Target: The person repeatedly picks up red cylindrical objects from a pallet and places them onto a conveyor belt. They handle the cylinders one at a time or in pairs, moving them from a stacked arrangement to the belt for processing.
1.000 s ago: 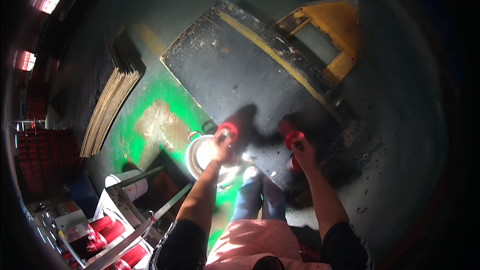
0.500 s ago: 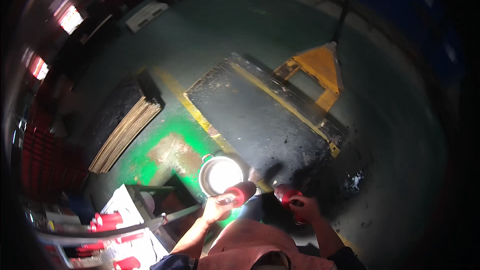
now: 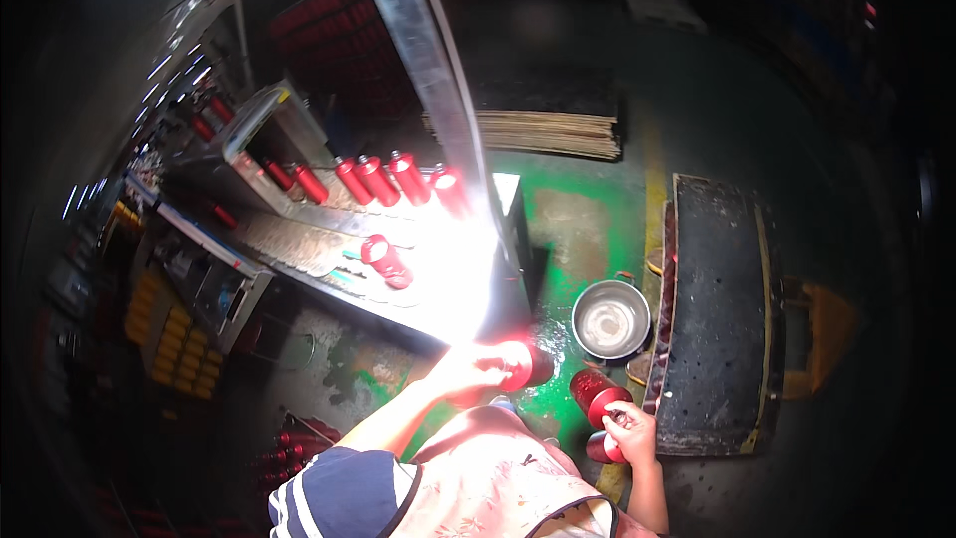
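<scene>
My left hand [image 3: 466, 377], washed out by glare, is closed on a red metal cylinder [image 3: 515, 366] with a dark end, beside the near corner of the workbench [image 3: 423, 316]. Lower right, my right hand [image 3: 633, 430] grips the narrow neck of a second red cylinder [image 3: 596, 394], which tilts up and to the left. Another red cylinder [image 3: 604, 447] shows just under that hand, seemingly held with it. On the bench, one red cylinder [image 3: 385, 261] lies tilted, while several necked red cylinders [image 3: 376, 180] stand in a row behind it.
A round metal pot [image 3: 610, 320] sits on the green floor ahead. Right of it lies a dark flat platform [image 3: 717, 339] with a yellow pallet jack [image 3: 832, 339] beyond. A metal post [image 3: 423, 50] rises at the bench. Stacked boards [image 3: 548, 134] lie farther off.
My view has swung left, bringing the bench and its red cylinders to the middle left and the pot to the right. Both hands keep their red cylinders; the left is now by the bench corner.
</scene>
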Available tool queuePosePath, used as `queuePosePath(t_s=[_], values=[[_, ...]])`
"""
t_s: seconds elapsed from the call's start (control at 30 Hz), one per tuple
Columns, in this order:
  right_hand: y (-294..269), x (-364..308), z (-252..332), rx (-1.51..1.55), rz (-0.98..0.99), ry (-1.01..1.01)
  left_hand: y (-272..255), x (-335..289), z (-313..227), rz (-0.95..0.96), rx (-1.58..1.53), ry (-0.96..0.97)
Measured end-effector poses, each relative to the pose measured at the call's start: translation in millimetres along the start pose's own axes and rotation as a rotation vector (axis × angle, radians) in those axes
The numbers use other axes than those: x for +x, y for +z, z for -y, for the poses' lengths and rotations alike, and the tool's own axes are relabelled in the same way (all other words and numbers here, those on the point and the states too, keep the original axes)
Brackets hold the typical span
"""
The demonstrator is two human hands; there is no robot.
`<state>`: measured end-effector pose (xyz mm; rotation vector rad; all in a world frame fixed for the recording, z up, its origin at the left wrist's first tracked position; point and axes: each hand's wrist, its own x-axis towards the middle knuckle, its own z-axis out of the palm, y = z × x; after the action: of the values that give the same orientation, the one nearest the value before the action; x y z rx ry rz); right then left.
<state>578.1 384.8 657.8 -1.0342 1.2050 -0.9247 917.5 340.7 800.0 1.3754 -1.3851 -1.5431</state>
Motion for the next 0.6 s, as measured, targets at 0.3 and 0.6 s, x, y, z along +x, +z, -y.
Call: queuePosePath(t_s=[0.3,0.6], values=[[199,61,42,-0.228,0.437,-0.111,-192,-148,74,-0.607,-0.017,-0.172],[501,172,99,-0.211,0.645,-0.309,-469,-178,91,-0.877,0.102,-0.159]])
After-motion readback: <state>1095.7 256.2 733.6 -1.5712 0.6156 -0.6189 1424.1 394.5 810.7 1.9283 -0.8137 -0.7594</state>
